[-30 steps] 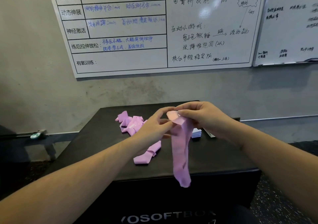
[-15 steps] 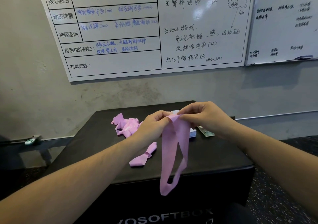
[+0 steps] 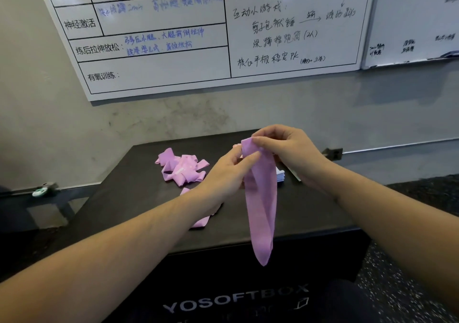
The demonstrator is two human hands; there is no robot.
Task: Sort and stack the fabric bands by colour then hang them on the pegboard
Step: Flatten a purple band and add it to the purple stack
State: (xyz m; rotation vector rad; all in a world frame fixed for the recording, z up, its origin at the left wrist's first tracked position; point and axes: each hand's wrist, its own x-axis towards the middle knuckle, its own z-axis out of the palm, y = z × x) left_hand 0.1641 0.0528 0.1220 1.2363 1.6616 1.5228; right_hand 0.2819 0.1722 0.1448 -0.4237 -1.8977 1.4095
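A pink fabric band (image 3: 260,206) hangs flat and doubled in front of me, above the black soft box (image 3: 139,198). My right hand (image 3: 285,151) pinches its top end from above. My left hand (image 3: 228,173) holds the band just below that, fingers curled against its left edge. A loose heap of pink bands (image 3: 181,167) lies on the far left of the box top. Another pink band (image 3: 201,221) lies on the box, partly hidden under my left forearm. A pale stacked pile (image 3: 280,175) shows behind the hanging band.
Whiteboards (image 3: 223,37) with writing cover the grey wall behind the box. A small green item (image 3: 39,192) lies on a low dark bench at the left. Speckled dark floor shows at the right. No pegboard is in view.
The hanging band, spread into an open loop half a second ago, now hangs flat and closed. My view has dropped and come closer to the box.
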